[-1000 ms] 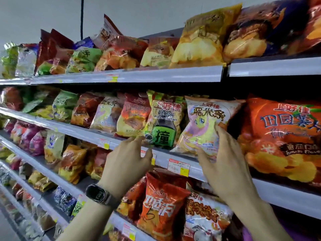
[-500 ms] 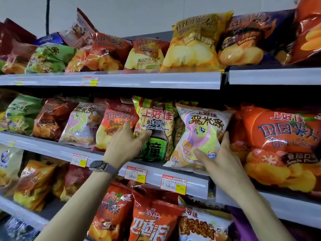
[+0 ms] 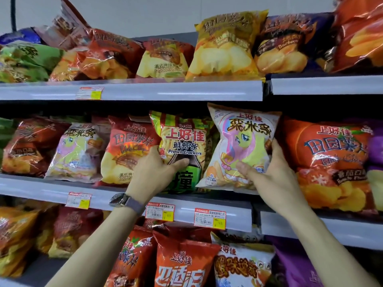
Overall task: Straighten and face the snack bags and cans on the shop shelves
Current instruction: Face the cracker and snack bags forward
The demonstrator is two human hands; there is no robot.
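Nearest, lower shelf: sealed orange bag (image 3: pixel 182 264), upright. Left hand (image 3: pixel 152 175) grips prawn cracker bag (image 3: pixel 184 141), fingers (image 3: pixel 153 151) curled round its left edge, thumb on front. Right hand (image 3: pixel 275 179) pinches white corn-strip bag (image 3: pixel 244 139) just right of it, slightly tilted. Both bags sealed, on middle shelf (image 3: pixel 51 190). Far: top-shelf bags (image 3: pixel 226 48).

Price labels (image 3: pixel 209 219), pale wall (image 3: pixel 145 15) behind, dark cable (image 3: pixel 13 13) top left
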